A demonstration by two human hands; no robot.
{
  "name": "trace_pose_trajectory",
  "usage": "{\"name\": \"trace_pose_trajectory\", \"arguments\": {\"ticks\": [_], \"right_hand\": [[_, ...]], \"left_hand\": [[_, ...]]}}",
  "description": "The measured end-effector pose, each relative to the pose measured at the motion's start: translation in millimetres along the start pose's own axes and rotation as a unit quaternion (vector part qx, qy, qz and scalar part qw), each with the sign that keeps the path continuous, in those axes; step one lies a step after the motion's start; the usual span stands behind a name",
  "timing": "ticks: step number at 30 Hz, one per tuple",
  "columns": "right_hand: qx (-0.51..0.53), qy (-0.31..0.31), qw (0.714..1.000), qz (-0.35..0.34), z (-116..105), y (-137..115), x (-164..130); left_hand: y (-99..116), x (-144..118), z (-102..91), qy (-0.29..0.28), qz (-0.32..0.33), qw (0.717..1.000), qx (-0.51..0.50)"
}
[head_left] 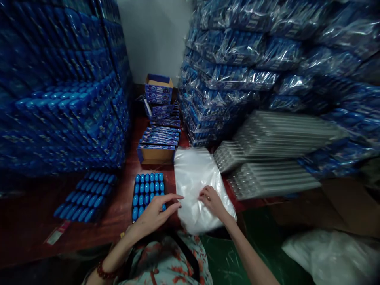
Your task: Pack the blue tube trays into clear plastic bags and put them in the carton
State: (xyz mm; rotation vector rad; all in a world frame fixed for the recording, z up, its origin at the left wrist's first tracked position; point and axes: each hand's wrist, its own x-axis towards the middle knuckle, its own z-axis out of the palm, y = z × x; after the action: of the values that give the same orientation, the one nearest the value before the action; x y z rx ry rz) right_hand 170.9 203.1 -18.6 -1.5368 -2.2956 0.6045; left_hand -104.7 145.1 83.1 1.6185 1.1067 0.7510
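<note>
A stack of clear plastic bags [192,170] lies on the table in front of me. On its right part rests my right hand [212,200], its fingertips pinched together on the film of the top bag. My left hand [157,211] is open, thumb and fingers apart and pointing at the left edge of the bags. Nothing shows between those fingers. Partly under the left hand is a box of blue, rounded, capsule-like pieces [144,188] in rows; the hand and wrist hide its lower right corner.
Another group of blue pieces [86,196] lies at left, below a tall blue stack [65,118]. Beyond the bags are a cardboard box of printed cards [157,154] and film-wrapped packs [231,75]. Grey moulded trays [273,178] lean at right. The reddish table [118,213] ends near my body.
</note>
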Motion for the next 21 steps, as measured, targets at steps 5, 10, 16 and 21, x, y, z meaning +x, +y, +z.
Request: {"name": "trace_pose_trajectory", "arguments": {"ticks": [5,10,16,21], "right_hand": [[0.090,0.045,0.994,0.032,-9,0,15],[-0.012,-0.023,1.000,0.004,-17,-2,18],[-0.115,-0.032,0.993,-0.006,-25,-5,12],[-0.138,0.009,0.990,-0.008,-65,-17,8]], "left_hand": [[-7,14,-0.4,0.007,0.024,0.999,0.020],[-10,16,-5.8,0.039,0.040,0.998,0.036],[-17,15,-4.0,0.024,0.030,0.998,0.053],[-26,27,15.5,0.050,0.029,0.983,0.172]]}}
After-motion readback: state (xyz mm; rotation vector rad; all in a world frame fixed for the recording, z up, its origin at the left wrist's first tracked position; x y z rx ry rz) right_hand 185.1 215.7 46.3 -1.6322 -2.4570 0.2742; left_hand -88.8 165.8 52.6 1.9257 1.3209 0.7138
